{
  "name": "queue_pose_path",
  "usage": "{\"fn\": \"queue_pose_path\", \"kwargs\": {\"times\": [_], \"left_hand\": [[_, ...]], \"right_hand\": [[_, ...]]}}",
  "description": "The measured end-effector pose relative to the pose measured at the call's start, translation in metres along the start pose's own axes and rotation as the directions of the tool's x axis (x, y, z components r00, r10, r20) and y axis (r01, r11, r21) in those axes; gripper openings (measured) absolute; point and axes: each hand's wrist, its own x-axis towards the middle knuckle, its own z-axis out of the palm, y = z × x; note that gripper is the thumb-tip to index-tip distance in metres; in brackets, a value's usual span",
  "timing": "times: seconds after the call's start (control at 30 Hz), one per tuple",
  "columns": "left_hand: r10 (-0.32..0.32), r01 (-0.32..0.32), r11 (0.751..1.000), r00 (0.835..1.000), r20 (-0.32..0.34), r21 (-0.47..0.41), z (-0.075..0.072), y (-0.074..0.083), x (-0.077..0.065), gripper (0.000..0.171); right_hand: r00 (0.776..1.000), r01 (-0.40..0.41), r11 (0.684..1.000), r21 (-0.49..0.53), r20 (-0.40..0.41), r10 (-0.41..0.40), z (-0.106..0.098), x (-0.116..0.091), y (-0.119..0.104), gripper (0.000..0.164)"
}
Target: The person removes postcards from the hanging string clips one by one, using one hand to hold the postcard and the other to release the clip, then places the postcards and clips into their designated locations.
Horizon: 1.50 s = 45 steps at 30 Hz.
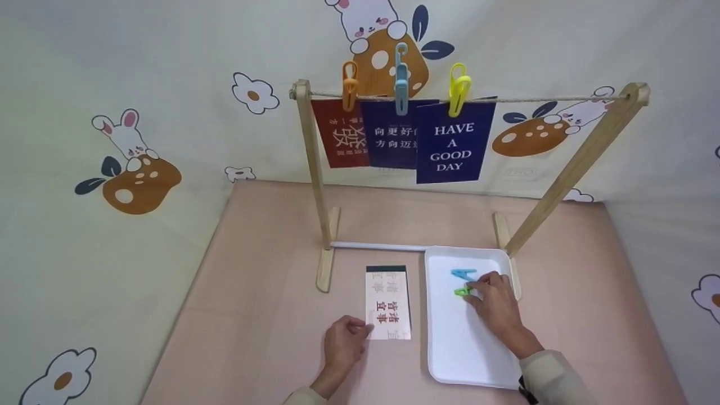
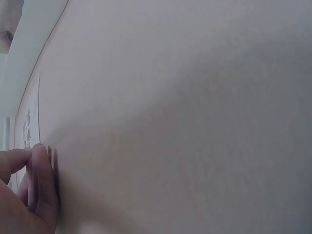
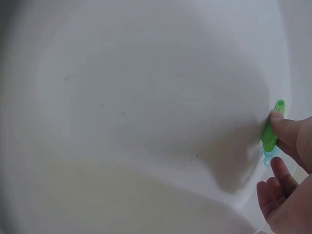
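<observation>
Head view put the white card (image 1: 388, 304) at lower centre, its left edge pinched by the left hand (image 1: 344, 344). At lower right, the right hand (image 1: 498, 306) held the green clip (image 1: 462, 291) narrowly over the tray (image 1: 461, 351). I judged a light, handle-end pinch best, keeping the card unbent. I read 诸事皆宜 on it; higher, a navy card (image 1: 454, 145) said "HAVE A GOOD DAY".

Left of the left hand (image 1: 346, 340), bare pink table (image 1: 247, 315) leaves room to pass. The raised rim of the white tray (image 1: 427, 320) stands between the hands. Ahead of the right hand (image 1: 498, 306) rises a wooden post (image 1: 574, 169); hanging cards (image 1: 453, 146) obstruct the way above and beyond both.
</observation>
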Motion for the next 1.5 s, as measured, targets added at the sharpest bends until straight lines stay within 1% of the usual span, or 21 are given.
{"fn": "queue_pose_path", "kwargs": {"times": [0.13, 0.23, 0.47, 0.7, 0.87, 1.03, 1.23, 1.3, 1.5], "left_hand": [[-0.001, 0.001, 1.0, 1.0, 0.016, -0.004, 0.0, -0.001, 0.002, 0.017], [-0.005, 0.005, 1.0, 1.0, 0.024, -0.003, 0.0, -0.002, 0.002, 0.017], [0.003, -0.004, 0.999, 1.0, 0.022, 0.047, 0.003, -0.001, 0.003, 0.017], [0.007, -0.009, 0.997, 0.999, 0.035, 0.079, 0.003, -0.001, 0.003, 0.018], [0.001, -0.004, 0.998, 0.999, 0.045, 0.062, 0.001, -0.003, 0.004, 0.021], [-0.001, 0.0, 1.0, 0.998, 0.06, 0.024, -0.001, -0.004, 0.006, 0.025], [0.019, -0.02, 1.0, 0.997, 0.07, 0.017, -0.004, -0.003, 0.006, 0.022], [0.017, -0.018, 1.0, 0.996, 0.083, 0.013, -0.006, -0.003, 0.005, 0.019], [-0.017, 0.02, 1.0, 0.986, 0.166, -0.017, -0.013, 0.0, 0.001, 0.014]], "right_hand": [[1.0, -0.013, 1.0, 0.004, 0.0, 0.013, 0.0, 0.0, 0.001, 0.033], [1.0, -0.005, 1.0, 0.004, -0.005, 0.005, 0.001, 0.0, 0.001, 0.033], [1.0, 0.029, 1.0, -0.012, -0.002, -0.029, 0.001, 0.002, 0.002, 0.032], [1.0, 0.015, 1.0, 0.009, 0.013, -0.015, 0.001, -0.001, 0.002, 0.034], [1.0, 0.017, 1.0, 0.015, 0.0, -0.017, 0.003, -0.006, -0.001, 0.038], [0.999, 0.017, 1.0, 0.011, -0.03, -0.017, 0.002, -0.014, -0.005, 0.052], [0.999, 0.017, 1.0, 0.0, -0.047, -0.017, 0.003, -0.022, -0.01, 0.057], [0.999, 0.015, 1.0, 0.009, -0.048, -0.014, 0.003, -0.025, -0.011, 0.06], [0.998, -0.01, 0.999, 0.046, -0.063, 0.013, 0.0, -0.032, -0.016, 0.07]]}}
